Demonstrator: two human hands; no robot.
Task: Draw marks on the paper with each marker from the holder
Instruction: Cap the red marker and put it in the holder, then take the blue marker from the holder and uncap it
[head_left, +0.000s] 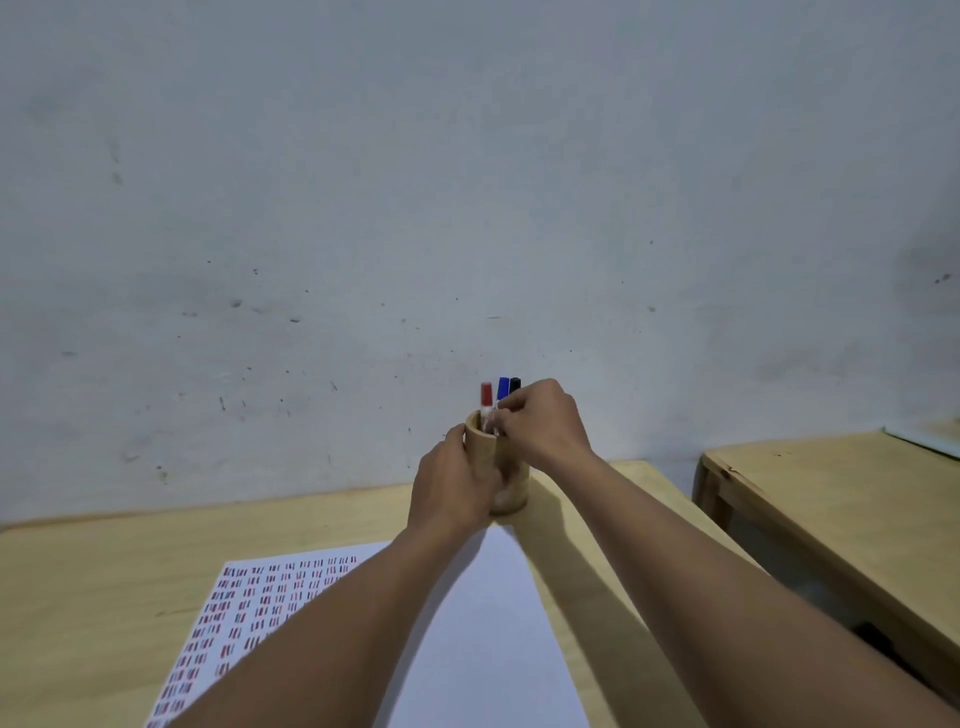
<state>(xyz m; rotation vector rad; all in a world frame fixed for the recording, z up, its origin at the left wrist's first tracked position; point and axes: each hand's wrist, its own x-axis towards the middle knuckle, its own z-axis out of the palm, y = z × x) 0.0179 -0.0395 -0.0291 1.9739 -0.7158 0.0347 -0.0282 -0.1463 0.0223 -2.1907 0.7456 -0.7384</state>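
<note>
A round wooden holder (511, 483) stands near the far edge of the table, just beyond the white paper (483, 634). Three capped markers stick up out of it: a red marker (486, 395), a blue marker (502, 387) and a black marker (515, 385). My left hand (449, 480) is wrapped around the holder's left side. My right hand (543, 423) is at the rim with fingers pinched around the marker barrels; which marker it grips is hidden. The left part of the paper carries several rows of short red, blue and black marks (260, 592).
The light wooden table (93, 582) ends against a stained grey wall (467, 208). A second wooden table (841, 499) stands to the right, across a gap, with a pale flat object (922, 439) on its far corner.
</note>
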